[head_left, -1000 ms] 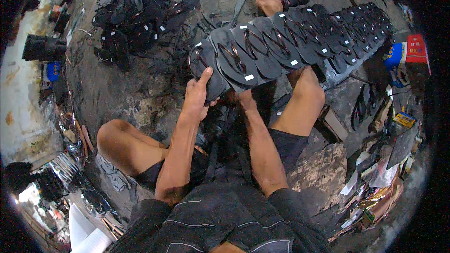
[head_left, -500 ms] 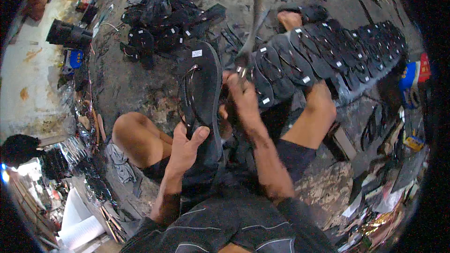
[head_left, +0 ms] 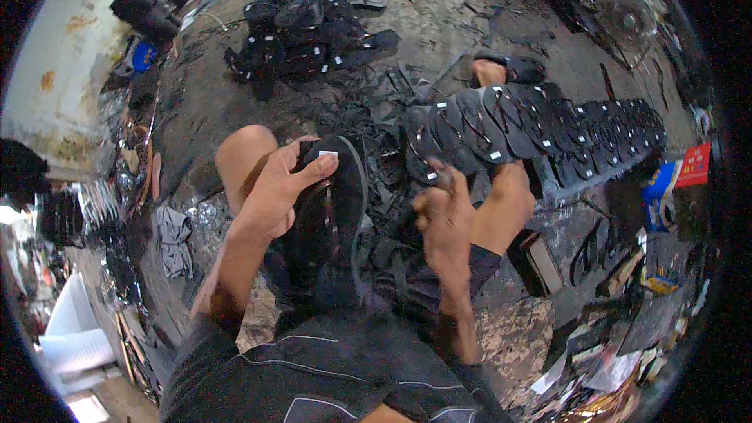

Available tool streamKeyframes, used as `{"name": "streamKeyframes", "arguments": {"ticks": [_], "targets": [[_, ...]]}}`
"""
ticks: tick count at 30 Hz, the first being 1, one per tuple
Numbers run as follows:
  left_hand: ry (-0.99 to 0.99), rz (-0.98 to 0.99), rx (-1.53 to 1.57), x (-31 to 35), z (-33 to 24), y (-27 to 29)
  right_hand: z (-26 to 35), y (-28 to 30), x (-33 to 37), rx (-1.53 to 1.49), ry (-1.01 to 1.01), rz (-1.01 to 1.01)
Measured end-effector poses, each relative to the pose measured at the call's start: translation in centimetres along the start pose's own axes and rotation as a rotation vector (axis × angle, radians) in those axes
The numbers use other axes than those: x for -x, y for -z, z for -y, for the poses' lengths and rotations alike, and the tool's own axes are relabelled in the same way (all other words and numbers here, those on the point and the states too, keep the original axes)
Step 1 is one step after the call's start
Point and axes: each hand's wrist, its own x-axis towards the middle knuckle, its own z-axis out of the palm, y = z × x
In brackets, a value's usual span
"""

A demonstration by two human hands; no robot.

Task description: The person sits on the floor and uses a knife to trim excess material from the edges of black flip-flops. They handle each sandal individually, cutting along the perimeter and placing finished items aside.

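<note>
Head view, sandal: the dark sandal (head_left: pixel 345 207) was clamped at its far end by the left hand (head_left: pixel 282 188), the white label (head_left: pixel 328 154) partly covered.
Changed grip: the hold had been shifted from near end to far; that end was, it was judged, better steadied.
Right hand: the right hand (head_left: pixel 446 223), blurred, was held apart, right of the sandal; its grip could not be told.
Edges: the sandal row (head_left: pixel 509 125) was seen beyond, rightward of the sandal.
Room: a gap was left just right of the sandal, above dark scraps (head_left: pixel 384 180).

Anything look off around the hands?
Yes: the sandal pile ahead lies jumbled, whereas the sandal rows at right overlap neatly. Black scraps litter the floor between. No damage is evident on the black sandal in the left hand.
</note>
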Motion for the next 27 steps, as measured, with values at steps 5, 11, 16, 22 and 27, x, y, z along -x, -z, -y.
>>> {"name": "streamKeyframes", "arguments": {"ticks": [5, 11, 16, 22, 27], "targets": [[0.189, -0.023, 0.066, 2.1, 2.0, 2.0, -3.3, 5.0, 9.7, 0.330, 0.109, 0.396], [0.230, -0.084, -0.014, 4.4, 1.2, 2.3, -2.2, 7.0, 16.4, 0.422, -0.307, 0.587], [0.272, 0.032, -0.076, 2.6, 0.3, 1.7, -5.5, 4.5, 10.6, 0.493, -0.061, 0.522], [0.315, 0.070, -0.350, 1.3, -0.7, 1.2, 0.2, -1.1, -4.1, 0.402, -0.075, 0.844], [0.160, -0.121, -0.149, -0.4, -2.1, -0.5, -3.1, -0.1, -9.8, 0.031, 0.027, 0.485]]}}
